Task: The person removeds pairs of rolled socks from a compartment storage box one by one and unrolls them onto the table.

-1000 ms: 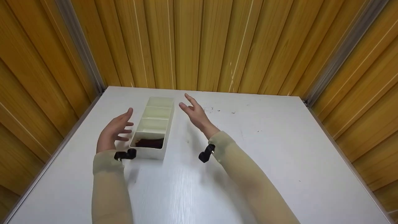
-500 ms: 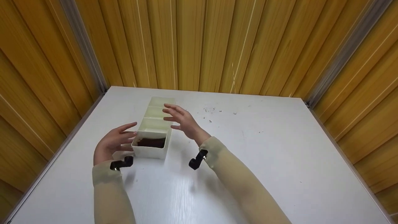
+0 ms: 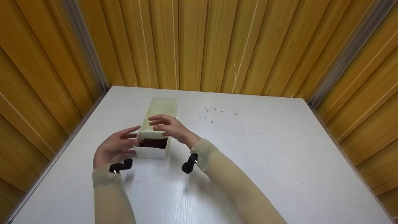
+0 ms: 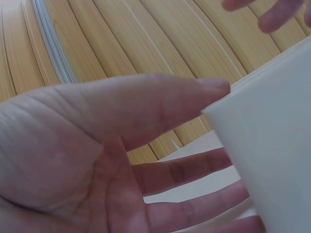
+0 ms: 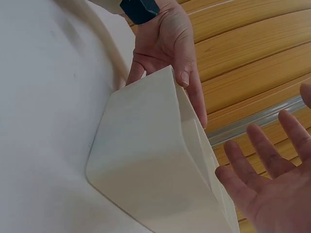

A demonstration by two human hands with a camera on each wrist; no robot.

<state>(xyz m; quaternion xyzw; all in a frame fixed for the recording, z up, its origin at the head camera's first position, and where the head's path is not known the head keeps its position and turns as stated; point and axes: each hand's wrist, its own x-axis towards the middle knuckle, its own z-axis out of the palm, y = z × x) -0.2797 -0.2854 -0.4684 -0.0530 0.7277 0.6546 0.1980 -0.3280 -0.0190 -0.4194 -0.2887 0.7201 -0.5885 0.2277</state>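
A long cream-white box [image 3: 151, 153] with a row of compartments lies on the table. Its front compartment holds something dark brown and flat [image 3: 154, 143], its kind unclear. My left hand [image 3: 110, 147] is at the box's near left corner; in the left wrist view its thumb [image 4: 194, 94] touches the rim corner and the straight fingers [image 4: 199, 208] reach along the outer side. Above the middle compartments hovers my right hand [image 3: 174, 127], its fingers spread and holding nothing. In the right wrist view the right hand [image 5: 277, 189] is apart from the box.
The white table [image 3: 264, 161] carries small dark specks [image 3: 211, 110] to the right of the box. Yellow wood-patterned panels [image 3: 192, 46] stand around its back and sides, with grey metal posts [image 3: 90, 46] in the corners. A black wrist mount [image 3: 189, 164] sits on each sleeve.
My right hand has come left from beside the box to above it. My left hand has moved slightly back toward me and now touches the box's near left corner.
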